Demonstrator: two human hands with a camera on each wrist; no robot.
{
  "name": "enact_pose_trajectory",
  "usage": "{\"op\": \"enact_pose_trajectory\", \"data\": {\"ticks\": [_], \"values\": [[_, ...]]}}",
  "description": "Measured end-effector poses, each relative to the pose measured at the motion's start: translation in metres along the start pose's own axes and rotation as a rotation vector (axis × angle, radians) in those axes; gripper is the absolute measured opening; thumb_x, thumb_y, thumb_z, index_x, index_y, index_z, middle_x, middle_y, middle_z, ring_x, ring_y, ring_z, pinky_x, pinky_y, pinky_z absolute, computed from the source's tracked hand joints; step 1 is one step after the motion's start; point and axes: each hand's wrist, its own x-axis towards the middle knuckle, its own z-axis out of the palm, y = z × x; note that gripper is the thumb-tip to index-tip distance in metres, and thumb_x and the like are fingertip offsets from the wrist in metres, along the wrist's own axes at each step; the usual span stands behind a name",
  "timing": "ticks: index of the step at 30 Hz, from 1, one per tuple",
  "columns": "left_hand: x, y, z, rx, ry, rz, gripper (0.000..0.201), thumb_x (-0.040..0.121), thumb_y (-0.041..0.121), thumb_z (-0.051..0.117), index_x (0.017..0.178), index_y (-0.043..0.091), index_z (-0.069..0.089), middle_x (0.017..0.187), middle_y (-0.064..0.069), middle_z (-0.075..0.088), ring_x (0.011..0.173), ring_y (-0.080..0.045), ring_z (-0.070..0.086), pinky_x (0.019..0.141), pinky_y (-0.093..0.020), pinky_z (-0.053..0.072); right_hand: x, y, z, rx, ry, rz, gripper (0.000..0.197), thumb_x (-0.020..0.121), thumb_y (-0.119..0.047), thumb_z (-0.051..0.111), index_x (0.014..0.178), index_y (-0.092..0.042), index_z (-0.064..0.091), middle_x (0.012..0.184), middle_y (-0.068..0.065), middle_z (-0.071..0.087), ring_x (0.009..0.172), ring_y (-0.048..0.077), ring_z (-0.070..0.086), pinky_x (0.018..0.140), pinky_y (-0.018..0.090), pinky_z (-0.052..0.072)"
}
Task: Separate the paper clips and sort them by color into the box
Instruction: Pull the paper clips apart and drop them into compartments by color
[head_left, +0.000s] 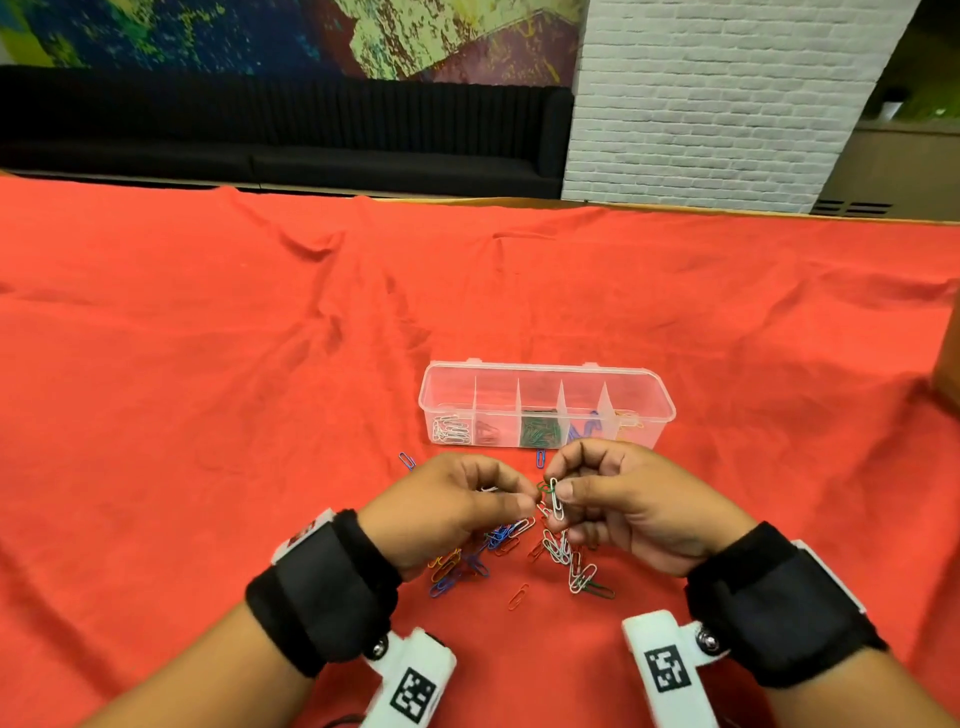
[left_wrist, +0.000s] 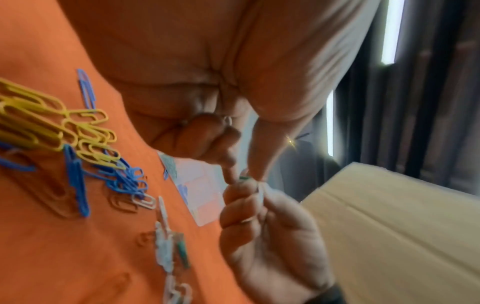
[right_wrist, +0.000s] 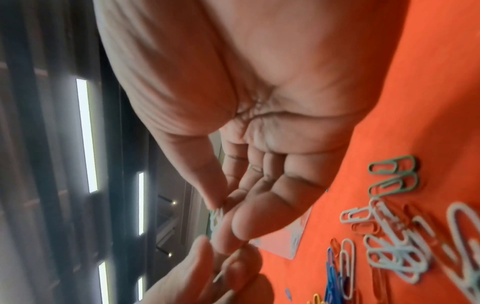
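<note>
Above the loose pile (head_left: 519, 556), the right hand (head_left: 618, 506) pinches a white clip (head_left: 556, 498) (linked to a green clip (head_left: 543, 487)), which the left hand (head_left: 457, 506) pinches, near the box (head_left: 545, 405).

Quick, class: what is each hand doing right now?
Left hand: pinches the green paper clip, linked to the white one.
Right hand: pinches the white paper clip between thumb and finger.

Head view looking forward and down across the red cloth (head_left: 260, 322) toward the clear box (head_left: 545, 405); wrist views close under each palm, both sharing the loose clips (left_wrist: 78, 156) nearer than that box.
</note>
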Motion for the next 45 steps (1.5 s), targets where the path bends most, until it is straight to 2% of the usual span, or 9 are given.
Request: {"op": "enact_pose_trajectory", "data": {"ticks": [3, 6, 12, 16, 21, 25, 31, 36, 45], "values": [[0.006, -0.004, 0.005, 0.131, 0.087, 0.043, 0.028, 0.072, 0.025, 0.085, 0.094, 0.014, 0.071, 0.063, 0.002, 0.052, 0.059, -0.015, 0.045, 0.057, -0.025, 0.037, 0.002, 0.005, 0.003, 0.023, 0.029, -0.01, 0.016, 0.083, 0.001, 0.065, 0.096, -0.007, 0.059, 0.071, 0.011, 0.063, 0.06, 0.017, 0.065, 0.054, 0.026, 0.054], [0.01, -0.008, 0.004, 0.107, 0.14, 0.055, 0.037, 0.075, 0.017, 0.084, 0.109, 0.015, 0.07, 0.062, 0.008, 0.052, 0.055, -0.007, 0.048, 0.057, -0.02, 0.039, 0.003, 0.011, 0.004, 0.018, 0.04, 0.009, 0.018, 0.077, -0.003, 0.069, 0.093, -0.008, 0.063, 0.073, 0.013, 0.064, 0.063, 0.021, 0.066, 0.053, 0.025, 0.054], [0.008, -0.01, -0.005, 0.174, 0.061, 0.08, 0.007, 0.08, 0.02, 0.079, 0.085, 0.016, 0.077, 0.072, -0.011, 0.066, 0.068, -0.011, 0.056, 0.068, -0.025, 0.045, 0.005, 0.017, -0.001, 0.059, 0.044, 0.044, 0.016, 0.075, -0.003, 0.07, 0.087, -0.01, 0.062, 0.07, 0.013, 0.064, 0.062, 0.022, 0.069, 0.051, 0.026, 0.056], [0.009, -0.009, -0.005, 0.141, 0.033, 0.032, 0.014, 0.088, 0.01, 0.069, 0.076, 0.017, 0.07, 0.064, 0.007, 0.062, 0.059, -0.003, 0.05, 0.06, -0.017, 0.04, 0.004, 0.018, -0.006, 0.131, 0.008, 0.056, 0.017, 0.078, 0.003, 0.07, 0.082, -0.011, 0.061, 0.069, 0.015, 0.063, 0.066, 0.026, 0.072, 0.052, 0.03, 0.059], [0.009, -0.003, 0.005, 0.187, 0.016, 0.053, 0.017, 0.077, 0.025, 0.082, 0.091, 0.019, 0.075, 0.06, 0.01, 0.045, 0.057, -0.008, 0.04, 0.054, -0.018, 0.034, 0.004, 0.018, -0.011, 0.16, 0.024, 0.055, 0.013, 0.081, -0.001, 0.067, 0.08, -0.013, 0.064, 0.075, 0.014, 0.065, 0.068, 0.025, 0.072, 0.058, 0.034, 0.06], [0.011, -0.002, 0.006, 0.252, 0.019, 0.06, 0.011, 0.077, 0.021, 0.082, 0.086, 0.019, 0.076, 0.056, 0.014, 0.042, 0.054, -0.006, 0.037, 0.053, -0.022, 0.031, 0.002, 0.016, -0.011, 0.143, 0.04, 0.065, 0.008, 0.074, -0.006, 0.072, 0.077, -0.012, 0.067, 0.075, 0.016, 0.067, 0.067, 0.025, 0.072, 0.057, 0.032, 0.059], [0.007, -0.001, -0.001, 0.152, -0.025, 0.063, 0.019, 0.078, 0.033, 0.073, 0.085, 0.016, 0.075, 0.074, -0.016, 0.066, 0.069, -0.015, 0.052, 0.067, -0.032, 0.042, -0.002, 0.015, -0.013, 0.108, 0.045, 0.036, 0.01, 0.075, -0.004, 0.075, 0.08, -0.007, 0.067, 0.075, 0.019, 0.068, 0.067, 0.024, 0.072, 0.054, 0.027, 0.058], [0.005, 0.0, -0.001, 0.224, 0.024, 0.114, 0.018, 0.079, 0.038, 0.071, 0.085, 0.021, 0.074, 0.075, -0.028, 0.061, 0.066, -0.017, 0.048, 0.065, -0.034, 0.041, -0.001, 0.016, -0.01, 0.076, 0.024, 0.012, 0.006, 0.073, -0.009, 0.072, 0.077, -0.01, 0.068, 0.074, 0.018, 0.067, 0.066, 0.023, 0.068, 0.052, 0.026, 0.054], [-0.001, 0.008, 0.006, 0.307, 0.072, 0.125, 0.012, 0.086, 0.026, 0.073, 0.077, 0.017, 0.071, 0.054, 0.006, 0.049, 0.051, -0.008, 0.04, 0.051, -0.023, 0.033, -0.004, 0.02, -0.007, 0.06, -0.063, -0.067, 0.006, 0.08, -0.008, 0.065, 0.08, -0.014, 0.065, 0.068, 0.008, 0.062, 0.06, 0.017, 0.061, 0.057, 0.024, 0.052]]}}
